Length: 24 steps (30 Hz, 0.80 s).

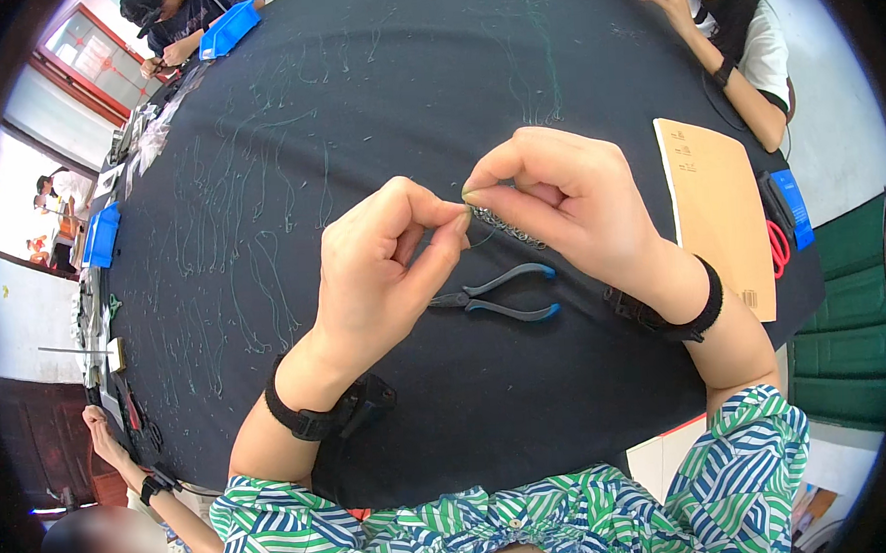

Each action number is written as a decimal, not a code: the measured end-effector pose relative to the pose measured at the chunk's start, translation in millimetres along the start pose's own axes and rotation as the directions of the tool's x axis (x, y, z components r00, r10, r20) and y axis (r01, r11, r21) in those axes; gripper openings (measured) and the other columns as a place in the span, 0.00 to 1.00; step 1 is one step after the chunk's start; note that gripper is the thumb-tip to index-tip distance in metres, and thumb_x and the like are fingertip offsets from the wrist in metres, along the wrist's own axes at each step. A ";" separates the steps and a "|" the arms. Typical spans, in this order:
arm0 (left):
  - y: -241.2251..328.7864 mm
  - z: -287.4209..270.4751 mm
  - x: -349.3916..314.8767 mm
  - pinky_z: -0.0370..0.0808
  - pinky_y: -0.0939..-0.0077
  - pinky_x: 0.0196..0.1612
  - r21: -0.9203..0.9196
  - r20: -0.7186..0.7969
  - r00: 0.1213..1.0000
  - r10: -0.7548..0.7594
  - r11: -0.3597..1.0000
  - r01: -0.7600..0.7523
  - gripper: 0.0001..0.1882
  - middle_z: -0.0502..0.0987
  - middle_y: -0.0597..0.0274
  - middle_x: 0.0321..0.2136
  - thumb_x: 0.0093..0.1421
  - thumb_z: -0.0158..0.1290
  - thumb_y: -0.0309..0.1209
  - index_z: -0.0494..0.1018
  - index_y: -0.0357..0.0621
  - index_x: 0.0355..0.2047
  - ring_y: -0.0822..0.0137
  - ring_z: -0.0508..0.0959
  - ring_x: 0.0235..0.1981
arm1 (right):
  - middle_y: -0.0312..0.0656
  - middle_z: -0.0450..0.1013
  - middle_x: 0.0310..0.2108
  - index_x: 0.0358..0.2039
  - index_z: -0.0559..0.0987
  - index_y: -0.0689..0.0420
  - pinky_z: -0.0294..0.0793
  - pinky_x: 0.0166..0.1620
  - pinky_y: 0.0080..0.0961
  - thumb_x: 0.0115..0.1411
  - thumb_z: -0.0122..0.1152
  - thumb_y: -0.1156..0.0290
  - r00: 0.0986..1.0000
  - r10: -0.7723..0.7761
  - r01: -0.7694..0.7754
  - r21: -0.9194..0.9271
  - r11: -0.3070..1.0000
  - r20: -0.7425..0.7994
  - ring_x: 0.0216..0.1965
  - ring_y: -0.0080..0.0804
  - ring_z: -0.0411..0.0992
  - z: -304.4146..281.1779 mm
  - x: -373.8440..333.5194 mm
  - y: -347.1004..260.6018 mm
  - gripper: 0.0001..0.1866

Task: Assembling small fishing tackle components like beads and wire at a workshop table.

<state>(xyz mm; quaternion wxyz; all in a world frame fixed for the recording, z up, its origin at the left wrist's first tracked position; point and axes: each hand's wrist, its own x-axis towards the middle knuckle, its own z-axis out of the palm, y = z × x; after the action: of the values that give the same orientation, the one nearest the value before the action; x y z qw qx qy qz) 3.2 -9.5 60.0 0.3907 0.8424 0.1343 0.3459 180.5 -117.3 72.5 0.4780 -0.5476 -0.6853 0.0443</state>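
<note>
Above the middle of the black cloth, my left hand (377,265) and my right hand (574,190) meet, each closed in a pinch of thumb and forefinger. Something very thin, perhaps a thread end, is between the fingertips; it is too small to name. A bundle of small, shiny metal pieces (506,227) shows just under my right thumb, and whether it is held or lies on the cloth I cannot tell. A fine curved strand runs below the fingertips. Pliers (510,314) with grey handles and blue tips lie just below, partly hidden by my left hand.
Many thin green threads (288,184) with small metal ends lie across the cloth (433,87). At right are a tan cardboard-coloured pad (715,212), red-handled scissors (779,249) and a blue packet (795,208). Blue bins (101,235) stand at the left edge. Other people sit around the table.
</note>
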 end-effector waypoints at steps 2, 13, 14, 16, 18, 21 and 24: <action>0.1 -0.5 0.4 0.60 0.84 0.21 0.016 0.016 1.000 0.013 1.000 -0.013 0.05 0.79 0.68 0.22 0.56 0.59 0.19 0.73 0.40 0.28 0.82 0.62 0.16 | 0.39 0.72 0.24 0.35 0.79 0.60 0.66 0.26 0.21 0.58 0.64 0.74 0.996 0.081 -0.083 0.054 0.995 0.027 0.21 0.23 0.68 0.0 -0.2 -1.3 0.06; -1.5 -3.0 0.6 0.58 0.91 0.22 0.045 0.053 0.992 0.114 0.992 -0.117 0.03 0.80 0.66 0.25 0.60 0.58 0.19 0.74 0.39 0.32 0.87 0.64 0.19 | 0.25 0.68 0.23 0.35 0.78 0.59 0.58 0.26 0.11 0.64 0.61 0.70 0.891 0.385 -0.454 0.465 0.760 0.241 0.23 0.08 0.60 7.6 -1.5 11.6 0.06; -2.1 -3.0 0.5 0.58 0.91 0.22 0.038 0.046 0.992 0.121 0.992 -0.123 0.04 0.80 0.66 0.25 0.60 0.58 0.19 0.74 0.39 0.32 0.87 0.64 0.19 | 0.25 0.68 0.23 0.35 0.78 0.59 0.58 0.26 0.11 0.64 0.61 0.70 0.891 0.384 -0.454 0.465 0.760 0.241 0.23 0.08 0.60 9.7 -2.5 13.6 0.06; -1.6 -1.1 0.8 0.59 0.88 0.21 0.035 0.013 0.994 0.109 0.993 -0.109 0.04 0.79 0.67 0.24 0.58 0.59 0.19 0.75 0.39 0.31 0.85 0.64 0.18 | 0.27 0.71 0.27 0.35 0.76 0.60 0.61 0.29 0.10 0.65 0.60 0.70 0.870 0.393 -0.494 0.542 0.680 0.299 0.26 0.08 0.63 13.9 -4.3 17.1 0.06; -1.4 -0.8 1.1 0.59 0.84 0.20 0.031 -0.021 0.995 0.096 0.995 -0.095 0.05 0.79 0.69 0.22 0.56 0.61 0.20 0.75 0.40 0.29 0.82 0.63 0.16 | 0.28 0.71 0.28 0.34 0.76 0.60 0.62 0.30 0.09 0.65 0.60 0.70 0.863 0.394 -0.506 0.555 0.660 0.317 0.27 0.08 0.64 15.1 -5.4 17.1 0.06; -1.3 -0.4 1.8 0.58 0.84 0.20 0.030 -0.031 0.995 0.096 0.995 -0.096 0.05 0.79 0.69 0.22 0.56 0.61 0.20 0.75 0.40 0.29 0.83 0.62 0.16 | 0.27 0.71 0.25 0.32 0.75 0.60 0.62 0.29 0.11 0.64 0.60 0.70 0.878 0.384 -0.478 0.567 0.671 0.285 0.26 0.09 0.64 20.0 -8.3 17.4 0.07; -2.0 -1.2 1.2 0.58 0.85 0.20 0.017 -0.058 0.994 0.095 0.995 -0.095 0.05 0.79 0.68 0.22 0.55 0.61 0.20 0.75 0.39 0.29 0.83 0.62 0.17 | 0.26 0.69 0.22 0.29 0.74 0.60 0.62 0.26 0.13 0.62 0.60 0.70 0.890 0.380 -0.454 0.556 0.697 0.250 0.25 0.09 0.63 19.2 -8.7 13.5 0.08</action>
<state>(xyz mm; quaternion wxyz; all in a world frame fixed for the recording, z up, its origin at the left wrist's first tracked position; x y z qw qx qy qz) 3.3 -6.9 59.6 0.3636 0.8401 0.1080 0.3878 176.1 -110.0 49.0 0.5629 -0.5050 -0.5195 0.3978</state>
